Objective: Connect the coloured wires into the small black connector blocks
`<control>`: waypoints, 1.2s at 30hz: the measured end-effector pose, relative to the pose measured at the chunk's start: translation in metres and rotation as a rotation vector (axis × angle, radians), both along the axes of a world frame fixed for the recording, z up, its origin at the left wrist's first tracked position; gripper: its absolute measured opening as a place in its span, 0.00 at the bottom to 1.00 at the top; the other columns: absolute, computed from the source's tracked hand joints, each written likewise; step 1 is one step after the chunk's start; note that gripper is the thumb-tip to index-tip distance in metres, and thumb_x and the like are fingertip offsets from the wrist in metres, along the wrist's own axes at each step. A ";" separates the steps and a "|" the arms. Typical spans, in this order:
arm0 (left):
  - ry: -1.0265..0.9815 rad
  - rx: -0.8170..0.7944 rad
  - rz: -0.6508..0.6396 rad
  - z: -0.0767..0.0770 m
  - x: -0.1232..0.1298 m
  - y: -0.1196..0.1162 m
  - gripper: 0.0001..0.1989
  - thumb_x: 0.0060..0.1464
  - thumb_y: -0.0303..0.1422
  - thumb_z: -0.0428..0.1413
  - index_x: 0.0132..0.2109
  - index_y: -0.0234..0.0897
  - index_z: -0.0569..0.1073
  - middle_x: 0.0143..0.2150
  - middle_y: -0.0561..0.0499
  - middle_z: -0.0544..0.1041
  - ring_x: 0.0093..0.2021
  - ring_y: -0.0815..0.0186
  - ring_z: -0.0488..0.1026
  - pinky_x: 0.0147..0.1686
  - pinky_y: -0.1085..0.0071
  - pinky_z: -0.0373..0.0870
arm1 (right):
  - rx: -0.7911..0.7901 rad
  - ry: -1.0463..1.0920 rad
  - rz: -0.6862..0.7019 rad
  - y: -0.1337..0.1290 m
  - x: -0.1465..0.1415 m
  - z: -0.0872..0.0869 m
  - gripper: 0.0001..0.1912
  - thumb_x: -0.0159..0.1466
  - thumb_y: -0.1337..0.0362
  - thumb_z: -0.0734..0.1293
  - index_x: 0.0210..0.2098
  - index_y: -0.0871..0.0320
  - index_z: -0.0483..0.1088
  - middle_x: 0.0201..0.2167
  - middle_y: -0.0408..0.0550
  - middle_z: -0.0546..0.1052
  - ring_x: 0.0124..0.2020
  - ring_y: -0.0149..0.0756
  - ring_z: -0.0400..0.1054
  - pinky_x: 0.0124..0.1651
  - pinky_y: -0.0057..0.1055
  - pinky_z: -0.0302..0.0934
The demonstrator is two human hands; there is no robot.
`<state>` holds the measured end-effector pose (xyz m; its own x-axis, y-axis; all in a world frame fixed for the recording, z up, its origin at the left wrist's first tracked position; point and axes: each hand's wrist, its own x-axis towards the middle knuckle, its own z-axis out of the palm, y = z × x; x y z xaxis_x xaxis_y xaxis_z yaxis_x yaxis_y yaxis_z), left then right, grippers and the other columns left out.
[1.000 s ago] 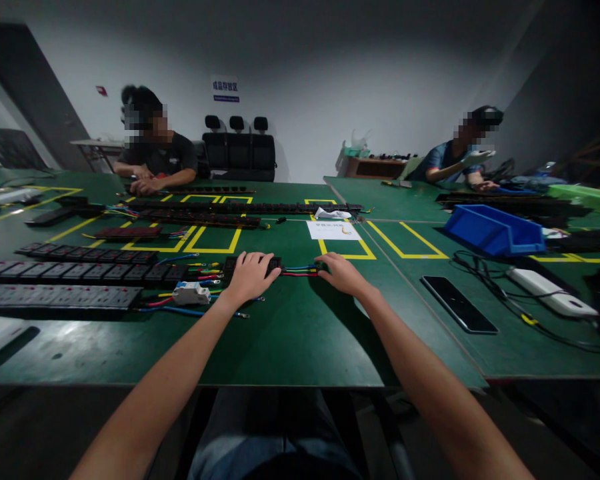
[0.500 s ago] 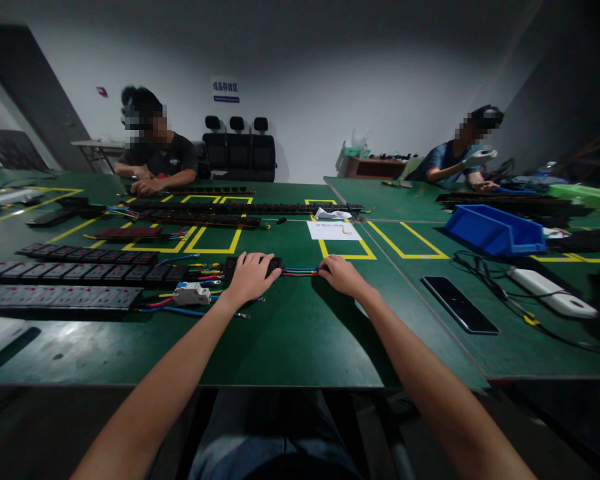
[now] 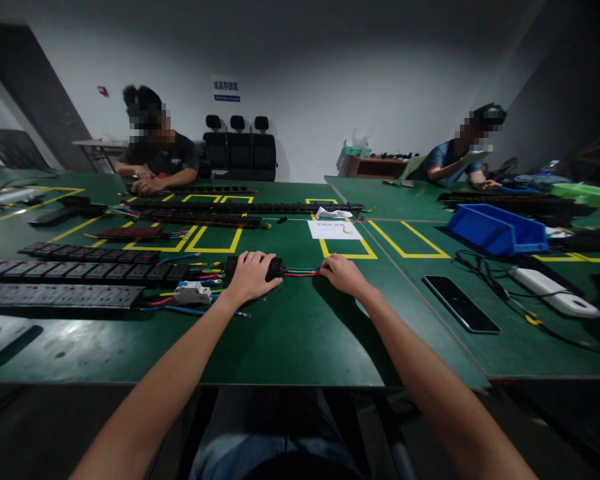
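Fingers of the right hand (image 3: 344,273) close in a pinch on the ends of the coloured wires (image 3: 301,273). The left hand (image 3: 251,279) lies palm down over the black socket block (image 3: 277,267), fingers draped across it; whether they grip cannot be told. The block rests on the green table (image 3: 290,340), its wires extending rightward. To its left lie a white breaker (image 3: 192,293) and a grey power strip (image 3: 65,297); to the right, a phone (image 3: 461,304) and, beyond, a blue bin (image 3: 497,230).

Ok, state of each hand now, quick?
Left hand: laid over the black socket block; whether it grips cannot be told.
Right hand: closed, fingertips pinching the coloured wires.
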<state>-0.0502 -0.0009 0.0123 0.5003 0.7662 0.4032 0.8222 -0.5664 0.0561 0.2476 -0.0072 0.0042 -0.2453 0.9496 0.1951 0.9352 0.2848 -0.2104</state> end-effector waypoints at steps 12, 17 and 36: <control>-0.135 0.057 -0.081 0.005 0.000 0.001 0.27 0.54 0.37 0.65 0.59 0.37 0.71 0.50 0.42 0.74 0.54 0.49 0.70 0.57 0.53 0.66 | 0.125 0.115 0.032 0.009 0.011 -0.004 0.15 0.72 0.67 0.59 0.46 0.57 0.79 0.43 0.54 0.80 0.45 0.43 0.72 0.47 0.33 0.62; -0.196 0.111 -0.077 0.007 0.000 0.000 0.27 0.53 0.36 0.67 0.59 0.38 0.71 0.49 0.43 0.74 0.52 0.51 0.70 0.55 0.53 0.67 | 0.192 0.270 0.027 0.013 0.013 -0.003 0.16 0.69 0.70 0.60 0.49 0.58 0.78 0.46 0.53 0.81 0.47 0.43 0.74 0.51 0.35 0.64; -0.226 0.143 -0.063 0.007 -0.001 -0.001 0.28 0.53 0.37 0.67 0.58 0.38 0.71 0.49 0.43 0.74 0.51 0.51 0.70 0.54 0.54 0.68 | 0.237 0.517 0.064 0.012 0.011 -0.005 0.09 0.64 0.62 0.68 0.42 0.57 0.78 0.36 0.50 0.83 0.36 0.39 0.76 0.41 0.33 0.68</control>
